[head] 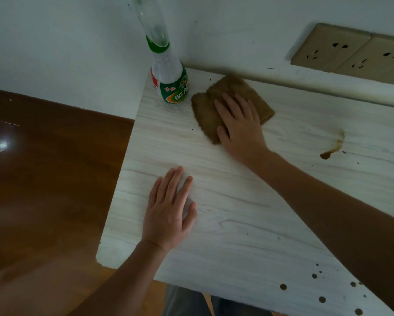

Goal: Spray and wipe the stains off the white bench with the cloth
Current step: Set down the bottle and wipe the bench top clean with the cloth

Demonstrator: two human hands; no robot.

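Right hand (239, 124) presses flat on the brown cloth (206, 115) near the far left corner of the white bench (237, 213); left hand (168, 210) lies flat on bare board.

Both hands have straight, spread fingers and grasp nothing. The cloth lies just beside the spray bottle (168, 80), which stands upright at the corner where the bench's left edge meets the wall (66, 42). The left hand sits near that left edge, beyond which the wooden floor (43, 167) drops away. Open board stretches right of the cloth to a brown ring stain (333, 144); dark spots (321, 299) dot the near right edge. Two sockets (351, 51) sit on the wall above the back edge.
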